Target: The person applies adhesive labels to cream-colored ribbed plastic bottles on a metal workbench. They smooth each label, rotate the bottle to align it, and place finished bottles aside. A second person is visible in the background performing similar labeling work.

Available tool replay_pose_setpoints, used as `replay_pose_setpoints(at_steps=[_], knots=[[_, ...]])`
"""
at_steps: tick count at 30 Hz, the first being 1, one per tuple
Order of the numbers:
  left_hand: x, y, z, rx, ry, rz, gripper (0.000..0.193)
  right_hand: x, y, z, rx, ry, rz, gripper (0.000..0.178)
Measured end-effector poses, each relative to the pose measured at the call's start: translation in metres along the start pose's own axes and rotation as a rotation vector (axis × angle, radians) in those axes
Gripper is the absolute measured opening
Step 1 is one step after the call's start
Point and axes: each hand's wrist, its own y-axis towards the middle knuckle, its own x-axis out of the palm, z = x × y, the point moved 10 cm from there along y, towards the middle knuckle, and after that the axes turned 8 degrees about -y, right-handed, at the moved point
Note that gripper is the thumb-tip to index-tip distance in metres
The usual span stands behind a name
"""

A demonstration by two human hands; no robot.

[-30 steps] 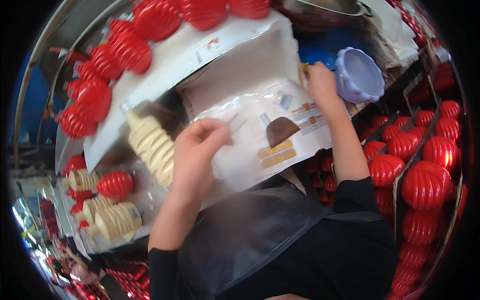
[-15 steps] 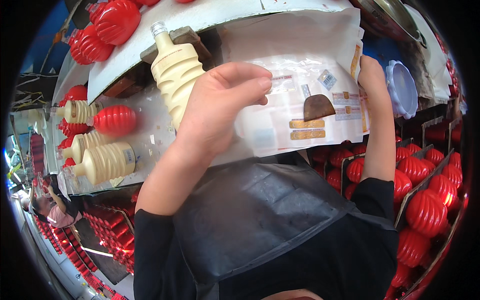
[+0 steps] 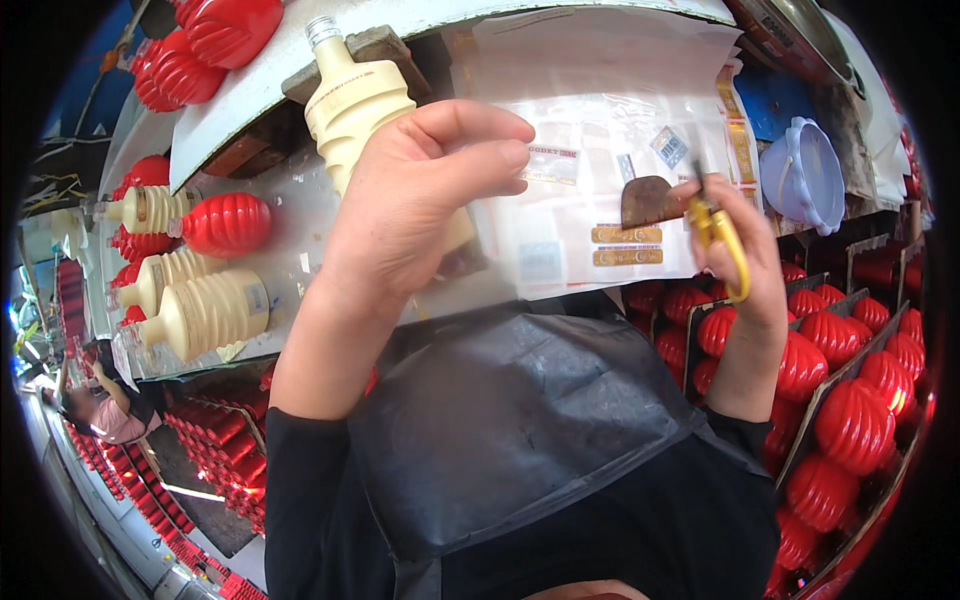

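My left hand [image 3: 400,190] is in front of a cream ribbed bottle [image 3: 350,105], its thumb and index finger curled in a pinch; whatever they hold is too small to make out. The bottle leans with its silver neck on a wooden block [image 3: 385,48], and its lower part is partly hidden by the hand. In my right hand [image 3: 750,245] are yellow-handled scissors [image 3: 735,250], dark tip pointing up. Beneath that hand lies a white sheet [image 3: 560,280] bearing gold labels [image 3: 627,257], a blue-and-white diamond label [image 3: 668,146] and a dark brown half-round scraper [image 3: 647,203].
Cream bottles [image 3: 210,315] and a red bottle [image 3: 228,224] lie on the left of the table. A pale blue bucket [image 3: 803,175] stands right of the sheet. Crates of red bottles [image 3: 855,425] fill the lower right. Another person [image 3: 118,415] is far left.
My right hand has come down from the sheet's right edge and now shows the yellow-handled scissors. My left hand has shifted slightly left, still curled.
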Motion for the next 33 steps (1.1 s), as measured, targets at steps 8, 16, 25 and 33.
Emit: replay_pose_setpoints(at_steps=[8,16,25,33], knots=[[-0.005,-0.014,0.0,-0.051,0.036,0.046,0.025,0.074,0.027,-0.039,-0.157,-0.179,-0.381,0.057],[-0.005,-0.016,0.001,-0.081,0.029,0.002,0.024,0.081,0.034,-0.042,-0.16,-0.161,-0.45,0.065],[-0.005,-0.014,0.001,-0.081,0.01,0.003,0.024,0.08,0.033,-0.044,-0.15,-0.172,-0.461,0.06],[-0.006,-0.014,0.0,-0.078,0.001,0.01,0.025,0.079,0.031,-0.045,-0.155,-0.153,-0.443,0.058]])
